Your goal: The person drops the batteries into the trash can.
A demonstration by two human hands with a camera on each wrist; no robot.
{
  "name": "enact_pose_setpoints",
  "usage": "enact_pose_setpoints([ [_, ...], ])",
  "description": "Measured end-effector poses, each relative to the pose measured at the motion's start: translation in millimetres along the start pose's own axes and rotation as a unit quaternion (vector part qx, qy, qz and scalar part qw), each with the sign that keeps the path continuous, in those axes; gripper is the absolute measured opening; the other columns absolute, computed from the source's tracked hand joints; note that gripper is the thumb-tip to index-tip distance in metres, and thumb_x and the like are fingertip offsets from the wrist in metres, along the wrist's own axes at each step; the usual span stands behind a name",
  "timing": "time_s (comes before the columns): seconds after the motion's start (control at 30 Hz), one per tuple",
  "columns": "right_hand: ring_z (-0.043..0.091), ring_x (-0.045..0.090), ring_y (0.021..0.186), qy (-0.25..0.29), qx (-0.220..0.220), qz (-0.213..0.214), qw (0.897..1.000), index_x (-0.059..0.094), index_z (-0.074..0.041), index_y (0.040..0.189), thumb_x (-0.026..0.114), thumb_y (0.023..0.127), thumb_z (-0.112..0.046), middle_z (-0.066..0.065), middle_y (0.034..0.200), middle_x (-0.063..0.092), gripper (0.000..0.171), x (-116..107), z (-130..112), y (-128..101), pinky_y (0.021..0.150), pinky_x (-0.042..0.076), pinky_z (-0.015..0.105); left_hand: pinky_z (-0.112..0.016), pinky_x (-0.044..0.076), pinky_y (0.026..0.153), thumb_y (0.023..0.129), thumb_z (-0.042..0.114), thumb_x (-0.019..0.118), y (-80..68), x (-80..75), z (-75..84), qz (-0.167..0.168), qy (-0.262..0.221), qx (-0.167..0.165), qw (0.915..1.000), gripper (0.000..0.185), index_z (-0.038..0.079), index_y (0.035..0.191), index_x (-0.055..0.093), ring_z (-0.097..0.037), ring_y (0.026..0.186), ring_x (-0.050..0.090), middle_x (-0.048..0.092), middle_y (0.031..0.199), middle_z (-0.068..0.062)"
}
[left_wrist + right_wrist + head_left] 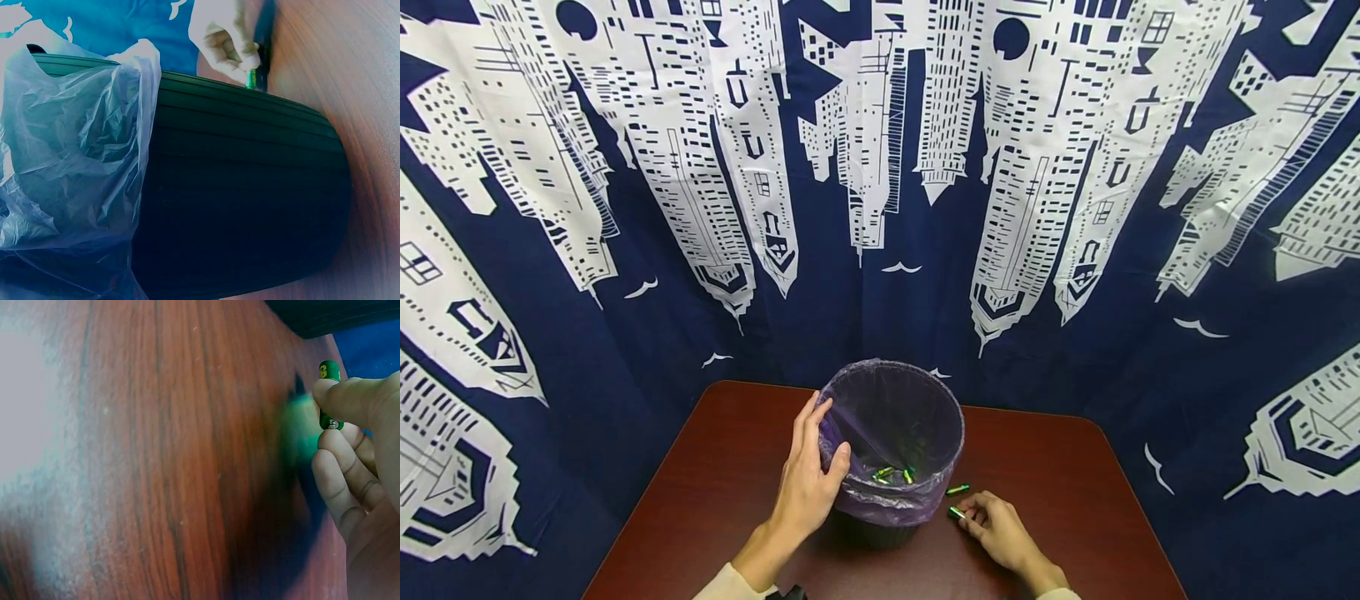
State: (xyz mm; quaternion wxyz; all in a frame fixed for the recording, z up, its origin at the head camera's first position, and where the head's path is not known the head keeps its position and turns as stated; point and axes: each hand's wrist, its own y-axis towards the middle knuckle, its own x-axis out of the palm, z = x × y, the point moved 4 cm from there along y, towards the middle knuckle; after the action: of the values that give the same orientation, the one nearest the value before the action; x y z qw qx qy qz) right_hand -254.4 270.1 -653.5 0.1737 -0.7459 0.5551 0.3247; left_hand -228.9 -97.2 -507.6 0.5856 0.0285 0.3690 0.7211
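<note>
A dark ridged trash bin [250, 181], lined with a translucent purple bag [891, 507], stands upright on the table. My left hand [805, 479] rests against its left side, fingers extended along the rim and thumb at the near edge. Right of the bin, my right hand [1000, 529] pinches a small green battery [329, 370] between thumb and fingers, close over the tabletop. Another green battery [958, 490] lies just beyond that hand, beside the bin. Several green batteries [908, 476] are inside the bag at the bottom. The left hand is hidden in its own wrist view.
The reddish-brown wooden table [745, 425] has rounded far corners. Behind it hangs a dark blue curtain [865, 317] printed with white upside-down buildings and birds.
</note>
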Motion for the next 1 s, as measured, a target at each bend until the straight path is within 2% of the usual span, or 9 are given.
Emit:
enact_pose_setpoints([
  [0.27, -0.001, 0.061, 0.084, 0.016, 0.013, 0.033, 0.999, 0.08, -0.004, 0.114, 0.085, 0.103, -0.004, 0.001, 0.101, 0.07, 0.012, -5.8, -8.5, 0.5, 0.072, 0.057, 0.02, -0.071, 0.06, 0.116, 0.108, 0.038, 0.071, 0.2, 2.1, 2.7, -0.006, -0.001, 0.004, 1.0, 0.076, 0.009, 0.175, 0.048, -0.045, 0.165, 0.056, 0.036, 0.191, -0.01],
  [0.47, -0.002, 0.061, 0.083, 0.015, -0.009, 0.05, 0.999, 0.079, -0.006, 0.109, 0.082, 0.101, 0.002, 0.001, 0.1, 0.071, 0.012, -11.0, -18.5, 6.5, 0.07, 0.058, 0.02, -0.072, 0.061, 0.114, 0.107, 0.036, 0.071, -0.6, 1.8, 2.6, 0.004, -0.004, 0.003, 1.0, 0.076, 0.01, 0.174, 0.05, -0.045, 0.163, 0.058, 0.038, 0.189, -0.01],
  [0.7, -0.002, 0.06, 0.081, 0.025, -0.003, 0.059, 0.998, 0.079, -0.006, 0.108, 0.08, 0.099, 0.004, 0.001, 0.099, 0.071, 0.014, -20.7, -32.1, 15.3, 0.07, 0.055, 0.019, -0.072, 0.062, 0.113, 0.108, 0.038, 0.069, 1.8, 3.5, 1.8, -0.005, -0.002, 0.008, 1.0, 0.076, 0.012, 0.176, 0.048, -0.046, 0.163, 0.058, 0.036, 0.19, -0.009],
  [0.83, 0.001, 0.061, 0.08, 0.032, -0.044, 0.063, 0.997, 0.079, -0.003, 0.108, 0.08, 0.098, 0.002, 0.002, 0.098, 0.071, 0.012, -23.5, -36.7, 20.7, 0.067, 0.055, 0.022, -0.073, 0.062, 0.111, 0.107, 0.038, 0.069, 0.7, 1.9, 0.2, 0.005, 0.0, 0.008, 1.0, 0.076, 0.011, 0.175, 0.049, -0.047, 0.161, 0.059, 0.038, 0.189, -0.01],
  [0.93, 0.001, 0.061, 0.08, 0.042, -0.112, 0.083, 0.989, 0.079, -0.007, 0.108, 0.079, 0.099, -0.004, -0.002, 0.096, 0.071, 0.01, -24.2, -27.0, 28.1, 0.065, 0.053, 0.022, -0.073, 0.063, 0.111, 0.107, 0.038, 0.069, -0.7, 0.4, -1.0, 0.008, 0.003, 0.008, 0.9999, 0.076, 0.011, 0.175, 0.05, -0.047, 0.161, 0.059, 0.038, 0.189, -0.011],
  [1.0, 0.001, 0.06, 0.079, 0.036, -0.117, 0.088, 0.989, 0.079, -0.009, 0.108, 0.079, 0.099, -0.004, -0.003, 0.095, 0.071, 0.011, -28.0, -32.0, 30.5, 0.064, 0.053, 0.022, -0.073, 0.062, 0.111, 0.107, 0.038, 0.069, -1.1, -0.4, -1.8, 0.008, 0.004, 0.009, 0.9999, 0.075, 0.011, 0.175, 0.049, -0.047, 0.161, 0.059, 0.038, 0.189, -0.012],
])
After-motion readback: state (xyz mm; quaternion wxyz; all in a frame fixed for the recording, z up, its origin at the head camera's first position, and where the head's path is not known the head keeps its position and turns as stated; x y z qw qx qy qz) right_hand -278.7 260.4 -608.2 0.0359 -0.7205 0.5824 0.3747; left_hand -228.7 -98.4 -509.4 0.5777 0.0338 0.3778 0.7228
